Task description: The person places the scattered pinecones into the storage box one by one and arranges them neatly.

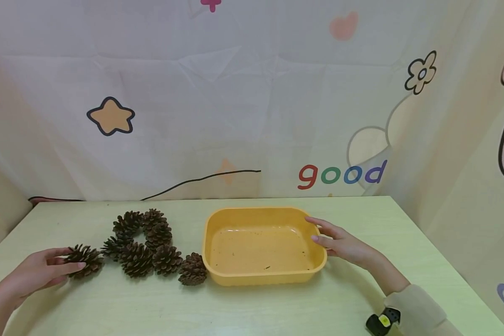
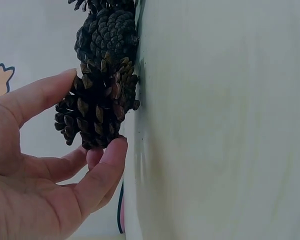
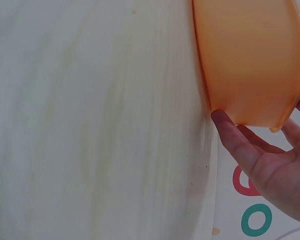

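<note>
At the table's left, my left hand [image 1: 37,274] grips a brown pine cone [image 1: 85,261] between thumb and fingers. The left wrist view shows the fingertips around the same pine cone [image 2: 92,112], more cones behind it. Several other pine cones [image 1: 136,259] lie to its right in a ring with a short tail. The tail's last cone [image 1: 192,269] sits right beside a yellow plastic basin [image 1: 264,279]. My right hand [image 1: 347,245] holds the basin's right end, fingers over the rim. In the right wrist view, fingertips reach the lower edge of the basin wall [image 3: 250,65].
The pale green table [image 1: 252,310] runs back to a printed cloth [image 1: 252,116] hung behind it. Small dark bits lie on the basin's floor. A black device with a yellow patch [image 1: 384,321] is at the right sleeve [image 1: 420,305].
</note>
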Action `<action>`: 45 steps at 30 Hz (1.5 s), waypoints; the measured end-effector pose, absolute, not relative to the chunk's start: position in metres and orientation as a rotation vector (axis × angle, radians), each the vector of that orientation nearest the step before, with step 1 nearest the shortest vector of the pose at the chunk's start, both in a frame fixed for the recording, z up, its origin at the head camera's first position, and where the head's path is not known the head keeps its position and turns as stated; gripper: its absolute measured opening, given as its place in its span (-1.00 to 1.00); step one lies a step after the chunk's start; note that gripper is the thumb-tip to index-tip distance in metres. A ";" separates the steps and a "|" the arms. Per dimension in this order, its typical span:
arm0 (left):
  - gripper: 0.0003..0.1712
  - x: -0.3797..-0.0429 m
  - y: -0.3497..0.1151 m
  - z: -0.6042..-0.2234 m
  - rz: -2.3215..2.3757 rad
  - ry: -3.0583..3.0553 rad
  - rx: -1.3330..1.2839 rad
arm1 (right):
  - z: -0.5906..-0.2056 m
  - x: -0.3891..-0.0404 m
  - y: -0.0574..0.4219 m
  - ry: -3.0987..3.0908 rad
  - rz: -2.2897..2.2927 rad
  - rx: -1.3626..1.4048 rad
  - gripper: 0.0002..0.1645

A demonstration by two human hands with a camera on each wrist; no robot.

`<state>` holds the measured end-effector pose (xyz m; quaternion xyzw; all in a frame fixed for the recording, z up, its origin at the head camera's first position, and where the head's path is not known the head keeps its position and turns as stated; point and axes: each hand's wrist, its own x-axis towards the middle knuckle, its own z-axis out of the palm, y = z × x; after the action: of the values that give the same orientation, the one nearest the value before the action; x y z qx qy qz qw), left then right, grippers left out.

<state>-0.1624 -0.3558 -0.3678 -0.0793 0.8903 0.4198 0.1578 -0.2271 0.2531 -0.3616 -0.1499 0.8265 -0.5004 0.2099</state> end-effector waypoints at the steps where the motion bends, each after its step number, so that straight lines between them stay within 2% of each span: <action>1: 0.00 -0.163 -0.356 -0.369 1.207 2.549 -0.230 | -0.362 -0.227 0.253 2.296 -1.393 -0.415 -0.24; 17: -0.07 -0.154 -0.358 -0.375 1.135 2.804 -0.129 | -0.363 -0.230 0.253 2.292 -1.402 -0.402 -0.24; 23: -0.03 -0.154 -0.363 -0.382 1.145 2.858 -0.149 | -0.362 -0.229 0.253 2.294 -1.401 -0.370 -0.26; 33: -0.12 -0.139 -0.310 -0.351 1.161 2.881 -0.048 | -0.361 -0.227 0.252 2.285 -1.414 -0.347 -0.25; 45: -0.20 -0.136 -0.259 -0.332 1.281 2.855 0.105 | -0.362 -0.229 0.252 2.289 -1.406 -0.348 -0.25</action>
<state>-0.1361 -0.2591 -0.3324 0.0334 0.9119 0.4091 0.0051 -0.2287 0.2518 -0.3622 -0.1254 0.8253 -0.5070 0.2145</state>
